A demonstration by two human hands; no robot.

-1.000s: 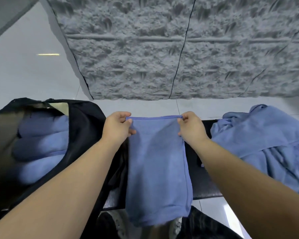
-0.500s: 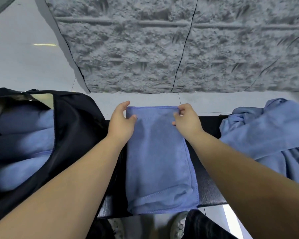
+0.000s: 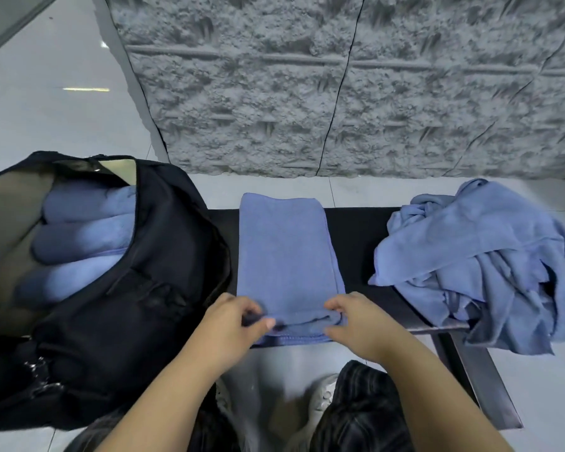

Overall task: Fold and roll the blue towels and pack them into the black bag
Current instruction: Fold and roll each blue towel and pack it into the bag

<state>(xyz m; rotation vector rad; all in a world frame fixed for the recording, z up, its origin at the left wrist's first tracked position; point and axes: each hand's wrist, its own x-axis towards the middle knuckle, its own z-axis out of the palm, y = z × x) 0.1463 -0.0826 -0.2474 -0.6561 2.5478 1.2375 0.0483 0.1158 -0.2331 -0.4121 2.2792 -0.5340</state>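
blue cloth now lies flat on the black bench [image 3: 356, 243]. a moment ago the person held this folded towel [image 3: 284, 252] up by its top corners, then laid it down. now both hands have come to its near end, by the front edge of the bench. so the folding looks done and the rolling is likely about to start.

the left hand [image 3: 234, 324] pinches the near left corner with its thumb and curled fingers. the right hand [image 3: 349, 318] pinches the near right corner the same way, and the end looks a little lifted. both arms reach forward from below, close together.

the black bag [image 3: 137, 288] sits open at the left end of the bench, with rolled towels [image 3: 79, 236] inside. a pile of loose towels [image 3: 477, 256] waits at the right end.
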